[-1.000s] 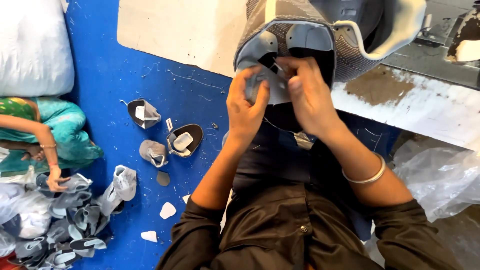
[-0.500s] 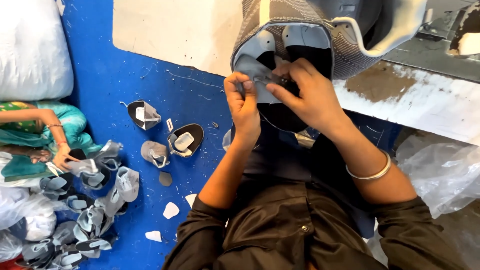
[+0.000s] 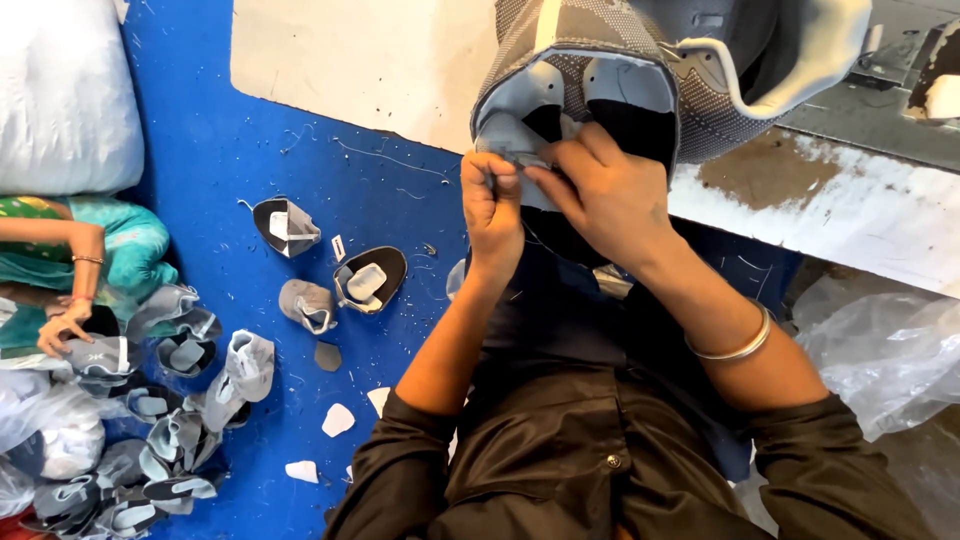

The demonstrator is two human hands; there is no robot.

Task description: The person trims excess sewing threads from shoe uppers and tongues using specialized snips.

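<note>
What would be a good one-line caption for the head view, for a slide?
Both hands, left hand and right hand, pinch the inner edge of a grey shoe upper above a blue floor scattered with shoe pieces.

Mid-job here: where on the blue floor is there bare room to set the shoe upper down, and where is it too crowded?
Bare blue floor lies between the white sack and the white board, above the loose uppers. The pile of uppers at lower left, beside another person's hand, is crowded. Both hands, left hand and right hand, grip the grey shoe upper.
</note>
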